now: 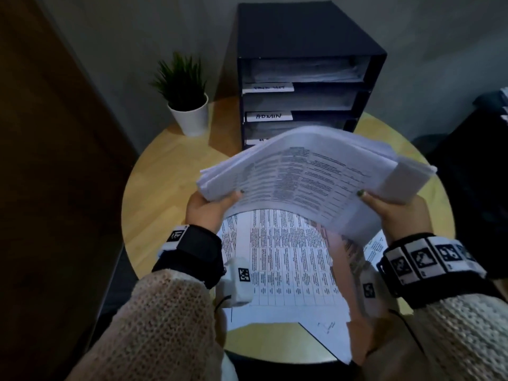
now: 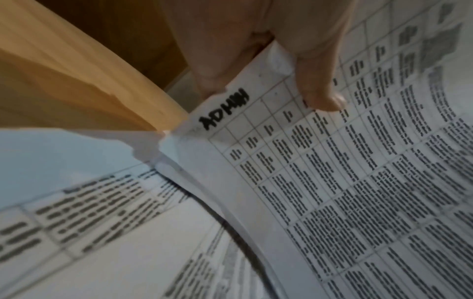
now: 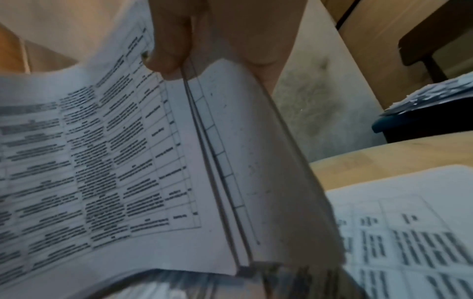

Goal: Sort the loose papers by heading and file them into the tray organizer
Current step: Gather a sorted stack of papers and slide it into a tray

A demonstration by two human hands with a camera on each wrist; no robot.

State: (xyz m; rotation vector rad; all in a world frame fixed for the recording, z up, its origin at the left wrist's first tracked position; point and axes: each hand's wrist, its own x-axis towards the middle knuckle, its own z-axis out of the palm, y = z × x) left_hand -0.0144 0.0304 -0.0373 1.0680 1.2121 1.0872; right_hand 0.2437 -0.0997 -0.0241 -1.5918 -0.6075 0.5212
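Note:
A thick stack of printed papers [image 1: 310, 174] bows upward above the round table, held at both ends. My left hand [image 1: 211, 206] grips its left edge, thumb on top; in the left wrist view the top sheet [image 2: 332, 182] carries a handwritten heading "ADMIN" under my left thumb [image 2: 320, 81]. My right hand [image 1: 390, 213] grips the right edge, thumb [image 3: 166, 50] pressed on the stack [image 3: 128, 161]. More loose papers [image 1: 283, 270] lie flat on the table below. The black tray organizer [image 1: 305, 78] stands behind, with white labels, one reading "ADMIN" [image 1: 268, 116].
A small potted plant [image 1: 187, 100] in a white pot stands left of the organizer on the round wooden table [image 1: 165, 171]. A dark door is at the left. Dark furniture with papers on it [image 3: 422, 105] is at the right.

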